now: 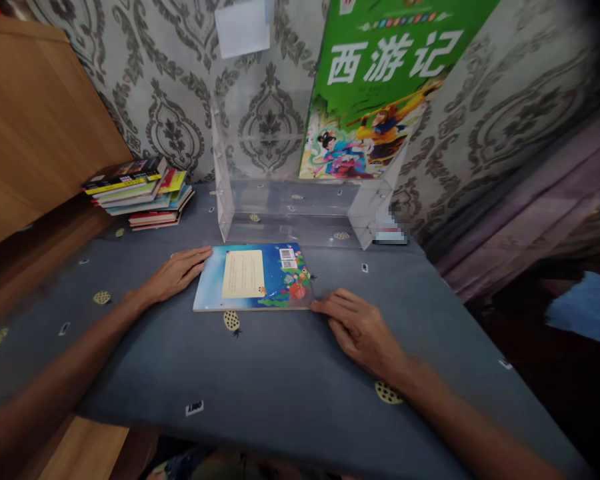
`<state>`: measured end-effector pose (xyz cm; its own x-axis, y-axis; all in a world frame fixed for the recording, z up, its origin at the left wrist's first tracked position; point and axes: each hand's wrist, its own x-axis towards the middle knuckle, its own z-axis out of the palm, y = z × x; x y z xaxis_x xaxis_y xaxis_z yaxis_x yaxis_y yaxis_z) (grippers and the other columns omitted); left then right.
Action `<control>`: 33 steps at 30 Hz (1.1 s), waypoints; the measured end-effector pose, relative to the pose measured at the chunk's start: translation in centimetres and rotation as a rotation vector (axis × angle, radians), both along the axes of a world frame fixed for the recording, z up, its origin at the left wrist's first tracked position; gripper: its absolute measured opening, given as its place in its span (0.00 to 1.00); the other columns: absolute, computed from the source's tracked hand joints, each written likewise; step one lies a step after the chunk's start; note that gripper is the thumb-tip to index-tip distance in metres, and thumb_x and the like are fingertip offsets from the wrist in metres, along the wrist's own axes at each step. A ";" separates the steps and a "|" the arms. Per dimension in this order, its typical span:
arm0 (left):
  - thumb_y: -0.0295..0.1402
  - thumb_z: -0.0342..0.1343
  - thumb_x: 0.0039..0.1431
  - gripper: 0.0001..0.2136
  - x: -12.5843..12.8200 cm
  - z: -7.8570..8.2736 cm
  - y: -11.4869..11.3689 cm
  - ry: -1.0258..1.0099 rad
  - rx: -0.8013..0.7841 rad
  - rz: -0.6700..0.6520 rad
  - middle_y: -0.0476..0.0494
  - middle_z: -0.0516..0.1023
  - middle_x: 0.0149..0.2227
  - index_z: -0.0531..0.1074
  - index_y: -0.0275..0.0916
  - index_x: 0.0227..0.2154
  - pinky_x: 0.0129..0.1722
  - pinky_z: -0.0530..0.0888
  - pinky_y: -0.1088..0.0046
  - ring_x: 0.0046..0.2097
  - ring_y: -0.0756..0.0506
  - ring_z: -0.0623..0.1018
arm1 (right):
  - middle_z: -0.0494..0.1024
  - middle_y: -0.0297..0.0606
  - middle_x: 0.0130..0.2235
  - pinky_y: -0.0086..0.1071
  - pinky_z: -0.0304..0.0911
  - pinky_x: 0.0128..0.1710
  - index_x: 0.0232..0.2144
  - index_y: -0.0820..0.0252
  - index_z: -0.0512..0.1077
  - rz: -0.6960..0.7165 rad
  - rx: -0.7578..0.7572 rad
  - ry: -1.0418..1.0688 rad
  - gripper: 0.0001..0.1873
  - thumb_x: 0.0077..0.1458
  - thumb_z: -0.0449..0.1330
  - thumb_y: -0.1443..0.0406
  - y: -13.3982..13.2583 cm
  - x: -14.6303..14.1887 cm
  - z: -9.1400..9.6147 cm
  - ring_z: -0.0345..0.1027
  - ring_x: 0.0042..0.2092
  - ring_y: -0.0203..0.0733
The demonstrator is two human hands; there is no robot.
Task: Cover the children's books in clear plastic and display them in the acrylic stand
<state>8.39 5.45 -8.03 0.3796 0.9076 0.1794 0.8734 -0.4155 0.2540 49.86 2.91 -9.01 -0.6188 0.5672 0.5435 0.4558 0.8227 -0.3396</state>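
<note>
A thin blue picture book (275, 293) lies flat and closed on the dark cloth, turned sideways, its barcode and a cream text panel showing. At its left end, my left hand (177, 273) rests with the fingers stretched out, fingertips at the book's upper left edge. My right hand (357, 327) lies by the lower right corner, its index finger reaching to that corner and the other fingers loosely bent. Neither hand is wrapped round the book. Just behind it stands a clear plastic stand (290, 230). A large green book (360, 120) with Chinese characters leans upright at the stand's right side.
A stack of books (145, 190) sits at the back left beside a wooden panel (40, 120). Patterned wallpaper (270, 120) covers the wall behind the stand. A dark grey tablecloth (280, 393) with pineapple prints covers the table, and a curtain (520, 207) hangs at the right.
</note>
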 end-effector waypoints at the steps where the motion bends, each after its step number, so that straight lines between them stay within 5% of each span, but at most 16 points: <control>1: 0.52 0.35 0.71 0.29 0.0 0.0 -0.5 0.002 0.008 -0.010 0.40 0.67 0.66 0.65 0.41 0.64 0.66 0.63 0.51 0.66 0.40 0.67 | 0.77 0.39 0.32 0.35 0.69 0.35 0.40 0.58 0.76 -0.001 0.001 -0.001 0.18 0.57 0.50 0.77 0.0 0.0 0.0 0.70 0.36 0.44; 14: 0.44 0.44 0.72 0.23 0.5 0.3 -7.0 -0.002 0.088 -0.123 0.38 0.69 0.64 0.64 0.43 0.64 0.62 0.70 0.52 0.63 0.38 0.71 | 0.75 0.37 0.30 0.34 0.65 0.33 0.40 0.60 0.76 -0.044 0.134 -0.110 0.13 0.62 0.52 0.72 -0.3 -0.4 0.7 0.67 0.32 0.42; 23: 0.38 0.51 0.70 0.17 5.3 0.5 -11.9 0.118 0.313 -0.200 0.34 0.79 0.51 0.71 0.36 0.55 0.50 0.77 0.56 0.54 0.37 0.77 | 0.77 0.39 0.30 0.36 0.61 0.35 0.40 0.61 0.77 -0.179 0.191 -0.227 0.12 0.62 0.53 0.70 0.3 1.3 0.4 0.67 0.33 0.44; 33: 0.36 0.52 0.69 0.16 6.9 0.3 -13.4 0.131 0.385 -0.190 0.36 0.78 0.52 0.69 0.37 0.56 0.47 0.79 0.61 0.51 0.38 0.79 | 0.81 0.42 0.35 0.40 0.57 0.39 0.43 0.61 0.77 -0.310 0.188 -0.247 0.13 0.62 0.54 0.69 -1.2 0.9 -0.1 0.69 0.40 0.49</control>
